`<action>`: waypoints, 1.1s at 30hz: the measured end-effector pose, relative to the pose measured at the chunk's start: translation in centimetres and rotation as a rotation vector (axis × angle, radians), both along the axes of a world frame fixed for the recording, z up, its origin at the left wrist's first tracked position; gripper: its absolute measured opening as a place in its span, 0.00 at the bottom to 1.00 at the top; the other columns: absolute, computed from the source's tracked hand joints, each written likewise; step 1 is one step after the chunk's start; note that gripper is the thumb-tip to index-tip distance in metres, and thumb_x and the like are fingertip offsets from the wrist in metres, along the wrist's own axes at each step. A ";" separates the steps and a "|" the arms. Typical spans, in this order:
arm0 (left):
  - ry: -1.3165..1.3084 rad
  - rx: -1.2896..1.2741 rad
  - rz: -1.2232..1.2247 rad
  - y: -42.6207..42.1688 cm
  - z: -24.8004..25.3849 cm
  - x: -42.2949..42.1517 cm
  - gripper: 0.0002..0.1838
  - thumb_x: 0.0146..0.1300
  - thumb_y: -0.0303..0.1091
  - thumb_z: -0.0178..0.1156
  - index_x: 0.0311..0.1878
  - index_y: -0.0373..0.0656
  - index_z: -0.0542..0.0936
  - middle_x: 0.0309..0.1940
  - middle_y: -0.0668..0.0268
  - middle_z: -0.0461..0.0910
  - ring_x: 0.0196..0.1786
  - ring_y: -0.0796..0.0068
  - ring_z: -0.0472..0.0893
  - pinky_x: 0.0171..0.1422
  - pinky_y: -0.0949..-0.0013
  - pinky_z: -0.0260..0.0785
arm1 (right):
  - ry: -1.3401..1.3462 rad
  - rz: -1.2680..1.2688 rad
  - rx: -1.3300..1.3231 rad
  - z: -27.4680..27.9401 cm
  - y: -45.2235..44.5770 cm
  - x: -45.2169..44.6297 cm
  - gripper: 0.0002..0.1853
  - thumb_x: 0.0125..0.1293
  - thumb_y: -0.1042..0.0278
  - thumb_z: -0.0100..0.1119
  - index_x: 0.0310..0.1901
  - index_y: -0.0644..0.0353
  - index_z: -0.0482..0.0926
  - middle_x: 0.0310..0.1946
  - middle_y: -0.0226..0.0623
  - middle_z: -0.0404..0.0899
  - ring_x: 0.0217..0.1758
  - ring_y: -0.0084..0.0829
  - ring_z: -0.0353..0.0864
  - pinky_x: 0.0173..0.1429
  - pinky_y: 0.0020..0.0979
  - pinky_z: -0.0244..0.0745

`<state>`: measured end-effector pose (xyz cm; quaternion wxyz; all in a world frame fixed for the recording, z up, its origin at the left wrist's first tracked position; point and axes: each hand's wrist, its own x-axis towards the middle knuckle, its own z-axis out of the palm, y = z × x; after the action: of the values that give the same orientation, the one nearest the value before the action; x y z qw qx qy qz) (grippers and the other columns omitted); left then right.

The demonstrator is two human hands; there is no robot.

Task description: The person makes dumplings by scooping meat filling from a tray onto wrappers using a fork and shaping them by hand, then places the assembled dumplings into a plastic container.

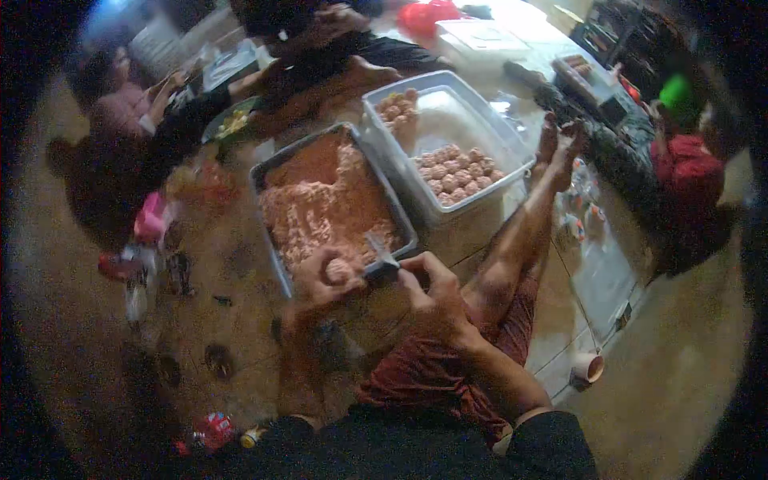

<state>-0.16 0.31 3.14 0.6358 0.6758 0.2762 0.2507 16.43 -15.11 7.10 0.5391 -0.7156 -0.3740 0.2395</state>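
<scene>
My left hand (pixel 317 280) is curled around a pinkish ball of minced mixture (pixel 342 270) over the near edge of a dark rectangular tray (pixel 406 214). Soft pink-orange mince (pixel 308 204) fills the tray, rough and scooped on its near side. Between the thumb and fingers of my right hand (pixel 432 294) is a small fork (pixel 382 251), its pale metal head over the tray's near right corner. Blur hides the fork's exact shape. Behind and to the right, a clear plastic box (pixel 512 172) holds many shaped balls (pixel 456 174) and a second cluster (pixel 398 109) at its far left.
My bare legs (pixel 512 248) stretch out along the right. Other people sit on the tiled floor, one in pink (pixel 120 108) at left and one in red (pixel 692 172) at right. A cup (pixel 589 368) lies at lower right; a red bottle (pixel 214 432) lies lower left.
</scene>
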 end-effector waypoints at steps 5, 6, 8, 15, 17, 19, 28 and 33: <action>0.307 0.337 -0.098 3.2 2.5 3.3 0.18 0.59 0.30 0.74 0.51 0.40 0.80 0.41 0.68 0.84 0.43 0.78 0.81 0.50 0.70 0.75 | 0.061 -0.098 -0.081 -4.3 -2.6 4.5 0.08 0.72 0.70 0.60 0.46 0.66 0.82 0.33 0.36 0.83 0.38 0.24 0.81 0.46 0.29 0.76; 0.300 0.344 -0.116 4.3 2.7 5.2 0.18 0.59 0.30 0.74 0.51 0.40 0.80 0.41 0.68 0.84 0.43 0.78 0.81 0.50 0.70 0.75 | 0.058 -0.117 -0.076 -5.5 -3.1 4.8 0.08 0.72 0.70 0.60 0.46 0.66 0.82 0.33 0.36 0.83 0.38 0.24 0.81 0.46 0.29 0.76; 0.172 0.636 -0.134 6.8 3.2 10.1 0.16 0.62 0.34 0.72 0.51 0.41 0.81 0.38 0.70 0.83 0.43 0.79 0.79 0.49 0.70 0.73 | 0.022 -0.094 -0.141 -7.9 -3.8 4.8 0.09 0.73 0.69 0.60 0.46 0.66 0.81 0.33 0.35 0.83 0.38 0.23 0.80 0.44 0.29 0.76; 0.130 0.642 -0.312 14.1 3.2 30.8 0.16 0.64 0.40 0.70 0.49 0.39 0.82 0.41 0.56 0.85 0.47 0.64 0.83 0.53 0.61 0.75 | 0.009 -0.105 -0.039 -8.2 -4.2 5.2 0.10 0.70 0.69 0.62 0.47 0.64 0.81 0.37 0.41 0.84 0.39 0.32 0.84 0.45 0.33 0.78; 0.271 0.859 -0.359 14.4 2.7 34.8 0.16 0.63 0.40 0.72 0.44 0.39 0.82 0.36 0.63 0.84 0.38 0.70 0.81 0.47 0.66 0.75 | 0.054 -0.102 -0.012 -7.8 -4.5 5.5 0.10 0.70 0.68 0.63 0.47 0.64 0.81 0.38 0.43 0.84 0.40 0.34 0.85 0.45 0.34 0.78; 0.311 0.944 -0.412 15.2 0.3 38.1 0.17 0.62 0.40 0.73 0.46 0.38 0.82 0.38 0.62 0.85 0.40 0.67 0.82 0.49 0.65 0.76 | 0.083 -0.085 -0.029 -8.3 -4.8 5.6 0.10 0.70 0.68 0.62 0.47 0.65 0.81 0.40 0.45 0.85 0.44 0.39 0.86 0.47 0.37 0.80; 0.669 0.968 -0.693 12.3 -1.1 41.7 0.34 0.75 0.63 0.43 0.50 0.39 0.83 0.38 0.48 0.85 0.46 0.47 0.84 0.54 0.47 0.71 | 0.145 -0.026 0.046 -7.9 -5.3 6.0 0.11 0.69 0.69 0.62 0.48 0.65 0.80 0.42 0.50 0.84 0.46 0.43 0.86 0.50 0.40 0.80; 0.814 0.750 -0.616 8.9 3.2 39.2 0.43 0.76 0.69 0.33 0.63 0.35 0.76 0.52 0.43 0.82 0.57 0.45 0.80 0.66 0.49 0.69 | 0.052 -0.030 -0.062 -9.5 -4.8 5.3 0.11 0.70 0.70 0.61 0.50 0.65 0.80 0.42 0.49 0.84 0.46 0.43 0.86 0.50 0.40 0.80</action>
<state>39.03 9.19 6.35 0.2429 0.9423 0.1822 -0.1411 21.72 -19.94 -2.43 0.5297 -0.7311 -0.3416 0.2613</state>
